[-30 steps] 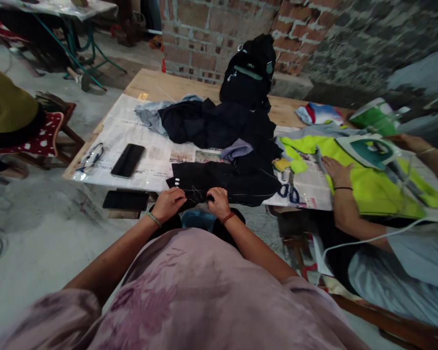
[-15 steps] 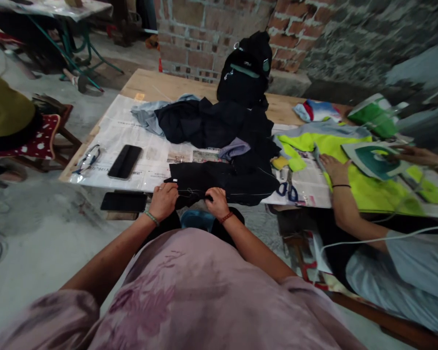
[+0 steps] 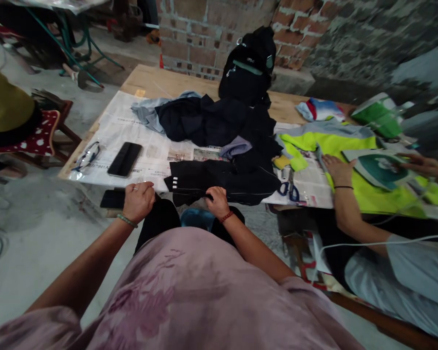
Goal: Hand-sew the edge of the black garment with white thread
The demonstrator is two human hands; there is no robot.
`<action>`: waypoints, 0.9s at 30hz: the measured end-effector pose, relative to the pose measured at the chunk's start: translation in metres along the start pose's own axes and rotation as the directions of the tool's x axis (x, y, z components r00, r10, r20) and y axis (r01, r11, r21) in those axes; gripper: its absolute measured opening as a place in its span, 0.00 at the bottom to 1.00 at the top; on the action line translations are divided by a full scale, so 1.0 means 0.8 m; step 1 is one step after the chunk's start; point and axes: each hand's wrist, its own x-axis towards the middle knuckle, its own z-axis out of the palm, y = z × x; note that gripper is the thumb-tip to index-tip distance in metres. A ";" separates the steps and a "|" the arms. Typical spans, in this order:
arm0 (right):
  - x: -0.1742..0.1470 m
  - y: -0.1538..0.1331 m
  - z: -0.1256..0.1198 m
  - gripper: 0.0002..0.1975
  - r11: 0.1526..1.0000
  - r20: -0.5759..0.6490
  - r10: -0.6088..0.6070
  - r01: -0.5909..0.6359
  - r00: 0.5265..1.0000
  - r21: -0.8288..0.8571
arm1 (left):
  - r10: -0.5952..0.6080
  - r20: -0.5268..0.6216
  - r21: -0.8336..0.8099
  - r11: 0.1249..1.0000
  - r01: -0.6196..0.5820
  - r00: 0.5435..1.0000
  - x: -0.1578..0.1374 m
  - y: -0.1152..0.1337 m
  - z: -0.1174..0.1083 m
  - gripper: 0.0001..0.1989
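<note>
My right hand (image 3: 217,201) is closed on the near edge of a black garment (image 3: 222,174) lying at the table's front edge. Thin white stitching runs along this cloth, and small white marks (image 3: 175,183) show near its left end. Off to the left of the cloth, my left hand (image 3: 139,201) is closed with its fingers pressed together. What it pinches is too small to make out. Dark blue-handled scissors (image 3: 289,191) lie just right of the garment. A black phone (image 3: 125,159) rests on the newspaper beyond my left hand.
A dark clothes pile (image 3: 204,121) and black backpack (image 3: 246,73) stand behind. Glasses (image 3: 87,156) lie at the left; another dark phone-like slab (image 3: 112,198) sits below the table edge. At right, a co-worker's hands work an iron (image 3: 381,169) over a yellow garment (image 3: 368,194); its white cord trails nearby.
My left hand has moved left, away from the black garment, uncovering the white marks. My right hand stays on the cloth. The co-worker's iron has shifted slightly right.
</note>
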 end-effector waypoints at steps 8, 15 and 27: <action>0.000 -0.002 0.000 0.03 1.000 -0.008 -0.011 0.010 1.000 -0.020 | -0.159 -0.024 -0.009 0.987 0.158 0.987 -0.015 -0.028 0.001 0.04; -0.004 -0.006 -0.003 0.03 0.998 0.025 -0.053 0.054 0.998 -0.044 | -0.274 -0.085 -0.200 0.947 0.253 0.958 0.014 -0.029 -0.010 0.04; -0.013 -0.006 -0.007 0.09 0.981 -0.017 -0.171 0.169 0.985 -0.096 | -0.094 0.029 -0.262 0.960 0.098 0.995 0.096 0.038 -0.008 0.12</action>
